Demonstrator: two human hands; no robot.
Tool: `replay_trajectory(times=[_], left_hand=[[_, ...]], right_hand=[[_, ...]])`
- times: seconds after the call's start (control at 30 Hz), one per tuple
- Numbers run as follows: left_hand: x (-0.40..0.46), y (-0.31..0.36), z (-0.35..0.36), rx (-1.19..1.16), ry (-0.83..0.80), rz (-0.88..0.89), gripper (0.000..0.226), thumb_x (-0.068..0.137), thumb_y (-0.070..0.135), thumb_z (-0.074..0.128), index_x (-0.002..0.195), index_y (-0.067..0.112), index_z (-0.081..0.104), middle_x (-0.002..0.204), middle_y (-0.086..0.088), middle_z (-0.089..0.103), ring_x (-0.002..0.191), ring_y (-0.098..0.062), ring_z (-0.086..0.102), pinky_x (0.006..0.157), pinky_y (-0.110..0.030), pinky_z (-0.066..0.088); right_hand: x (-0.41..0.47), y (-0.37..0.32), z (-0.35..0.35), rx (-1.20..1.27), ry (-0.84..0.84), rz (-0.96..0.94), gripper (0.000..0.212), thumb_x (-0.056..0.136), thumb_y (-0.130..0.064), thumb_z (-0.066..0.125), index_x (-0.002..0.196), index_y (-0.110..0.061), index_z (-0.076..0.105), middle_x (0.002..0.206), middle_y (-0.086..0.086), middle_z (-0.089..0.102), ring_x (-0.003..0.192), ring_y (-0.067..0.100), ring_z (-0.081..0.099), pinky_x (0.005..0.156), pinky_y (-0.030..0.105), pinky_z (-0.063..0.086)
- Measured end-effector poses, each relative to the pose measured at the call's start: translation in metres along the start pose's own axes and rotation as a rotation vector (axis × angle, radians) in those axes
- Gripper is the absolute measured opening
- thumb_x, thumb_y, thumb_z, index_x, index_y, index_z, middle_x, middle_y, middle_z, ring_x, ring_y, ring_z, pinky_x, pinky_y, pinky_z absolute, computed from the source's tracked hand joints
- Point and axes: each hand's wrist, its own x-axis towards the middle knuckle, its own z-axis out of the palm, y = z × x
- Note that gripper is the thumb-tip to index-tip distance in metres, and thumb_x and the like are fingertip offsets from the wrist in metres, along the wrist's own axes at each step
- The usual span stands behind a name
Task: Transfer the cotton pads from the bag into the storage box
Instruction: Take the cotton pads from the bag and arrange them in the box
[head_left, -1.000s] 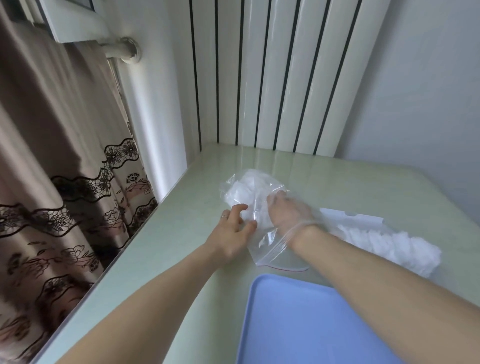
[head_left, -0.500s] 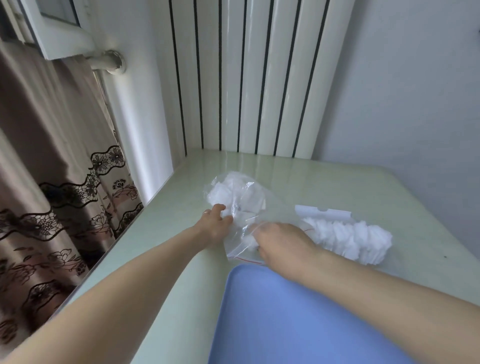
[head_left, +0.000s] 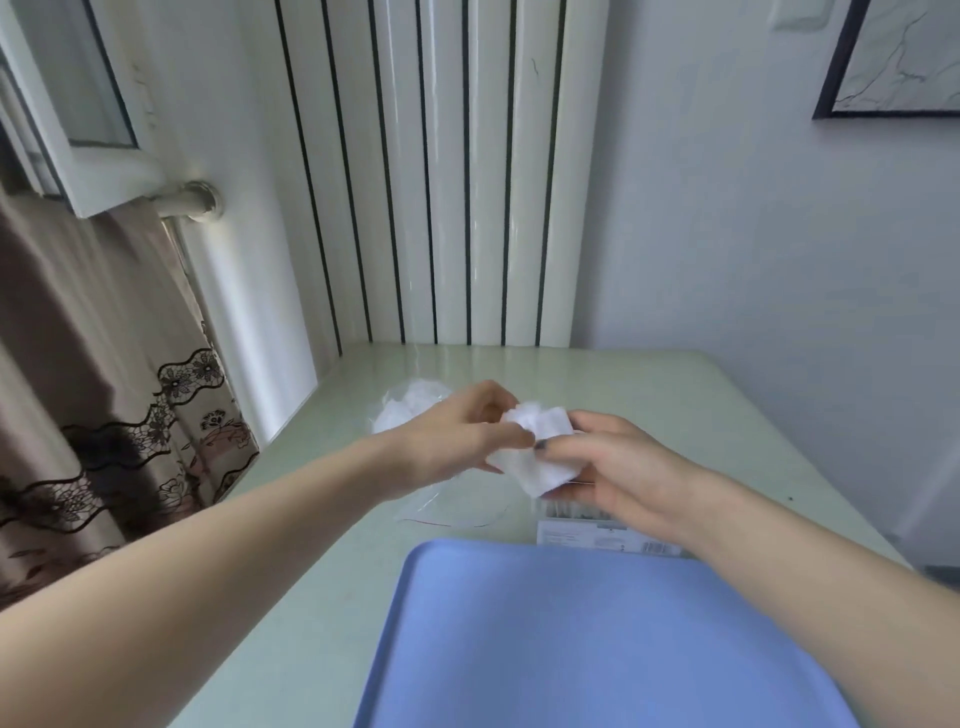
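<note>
Head view | white cotton pads (head_left: 540, 447) now out of clear zip bag (head_left: 410, 415), raised over pale green counter (head_left: 675, 395) | left hand (head_left: 457, 436), right hand (head_left: 618, 467) fingers both pinching them | next: clear storage box (head_left: 576, 525) beneath right hand

A blue tray (head_left: 597, 639) lies on the green table (head_left: 675, 395), with a radiator (head_left: 441, 171), curtain (head_left: 93, 364) and framed picture (head_left: 893, 57) beyond.

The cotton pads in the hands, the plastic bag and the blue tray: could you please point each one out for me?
cotton pads (head_left: 540, 457), head view, on the white wad between both hands.
plastic bag (head_left: 410, 410), head view, on its pad-filled far end.
blue tray (head_left: 571, 639), head view, on its bare flat surface.
</note>
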Motion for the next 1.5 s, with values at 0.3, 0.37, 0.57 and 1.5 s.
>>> replay_trajectory(times=[0.3,0.37,0.57,1.5], left_hand=[[0.004,0.003,0.011,-0.043,0.098,0.067,0.030,0.086,0.002,0.069,0.113,0.013,0.059,0.107,-0.011,0.068,0.093,-0.028,0.073,0.089,-0.045,0.060],[0.006,0.001,0.011,-0.066,0.115,0.057,0.032,0.083,0.009,0.072,0.112,0.015,0.061,0.101,-0.009,0.073,0.090,-0.026,0.075,0.095,-0.053,0.056],[0.008,-0.008,0.017,-0.177,0.114,0.075,0.021,0.095,0.009,0.061,0.116,0.013,0.060,0.096,-0.018,0.069,0.080,-0.015,0.071,0.084,-0.034,0.061],[0.023,-0.012,0.027,-0.311,0.087,0.002,0.021,0.097,0.006,0.041,0.100,0.004,0.062,0.084,-0.004,0.067,0.082,-0.018,0.067,0.089,-0.041,0.060]], right_hand=[[-0.014,0.003,-0.005,-0.069,0.250,-0.069,0.027,0.089,-0.007,0.068,0.114,-0.016,0.061,0.102,0.014,0.072,0.085,0.022,0.072,0.071,0.032,0.060],[-0.012,0.004,-0.005,-0.115,0.339,-0.120,0.020,0.089,-0.011,0.068,0.108,-0.016,0.063,0.094,0.010,0.072,0.077,0.019,0.066,0.063,0.029,0.054],[-0.012,0.011,-0.008,-0.077,0.431,-0.185,0.014,0.089,-0.006,0.066,0.100,-0.002,0.059,0.078,0.006,0.068,0.071,0.019,0.060,0.056,0.028,0.049],[-0.005,0.014,-0.019,-0.027,0.388,-0.162,0.012,0.086,-0.002,0.060,0.092,-0.001,0.069,0.089,0.013,0.070,0.085,0.022,0.066,0.084,0.044,0.056]])
